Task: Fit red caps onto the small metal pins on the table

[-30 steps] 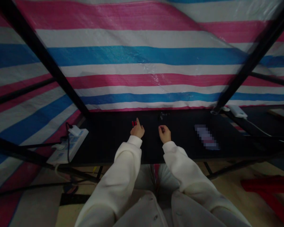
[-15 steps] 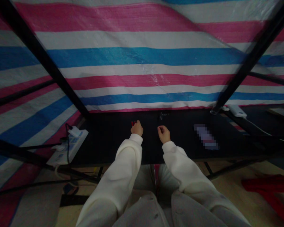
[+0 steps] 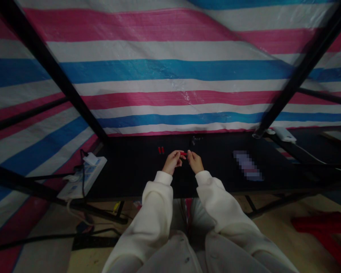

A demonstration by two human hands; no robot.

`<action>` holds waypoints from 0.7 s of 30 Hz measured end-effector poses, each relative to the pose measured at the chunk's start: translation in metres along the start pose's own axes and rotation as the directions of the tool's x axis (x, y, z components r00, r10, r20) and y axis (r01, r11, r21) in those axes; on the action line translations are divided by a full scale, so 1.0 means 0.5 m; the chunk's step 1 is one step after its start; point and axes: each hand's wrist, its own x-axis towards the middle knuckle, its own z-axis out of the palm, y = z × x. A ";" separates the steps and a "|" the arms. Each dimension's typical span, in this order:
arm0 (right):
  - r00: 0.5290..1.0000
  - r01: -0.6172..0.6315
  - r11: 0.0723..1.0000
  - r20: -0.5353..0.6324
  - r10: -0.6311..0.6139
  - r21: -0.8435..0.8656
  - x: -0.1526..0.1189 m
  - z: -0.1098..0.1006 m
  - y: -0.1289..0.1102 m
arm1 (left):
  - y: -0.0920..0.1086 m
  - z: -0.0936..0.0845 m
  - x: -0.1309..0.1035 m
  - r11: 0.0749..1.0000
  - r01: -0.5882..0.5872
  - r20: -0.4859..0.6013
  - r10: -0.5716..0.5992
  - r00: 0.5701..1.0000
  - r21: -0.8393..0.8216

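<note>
My left hand (image 3: 173,160) and my right hand (image 3: 195,160) meet over the black table (image 3: 216,155). Between them lies a small red stick (image 3: 183,153), its exact kind too small to make out. The left fingers pinch one end of it, while the right thumb and fingers close at the other end. Two similar short red pieces (image 3: 161,150) lie side by side on the table, just left of and beyond my left hand. Some tiny clear or shiny bits (image 3: 197,140) lie beyond my right hand.
A white power strip (image 3: 86,178) with plugs and cables lies at the table's left end. To the right is a phone-like blurred object (image 3: 247,165). A white device (image 3: 284,134) with a cable sits farther right. Black frame posts (image 3: 290,81) and striped sheeting (image 3: 170,70) stand behind.
My left hand has come away from the two red pieces and moved right to my right hand. A red stick now shows between the hands. My right hand has barely moved.
</note>
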 end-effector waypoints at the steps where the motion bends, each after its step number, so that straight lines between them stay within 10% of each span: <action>1: 1.000 -0.008 1.000 0.007 0.008 0.027 0.000 0.000 -0.010 | 0.008 0.002 -0.004 1.000 -0.017 0.001 0.017 1.000 -0.004; 21: 0.979 0.124 0.979 0.143 -0.147 0.162 -0.015 -0.038 -0.093 | 0.082 0.022 -0.043 0.967 -0.205 -0.212 0.234 0.949 0.149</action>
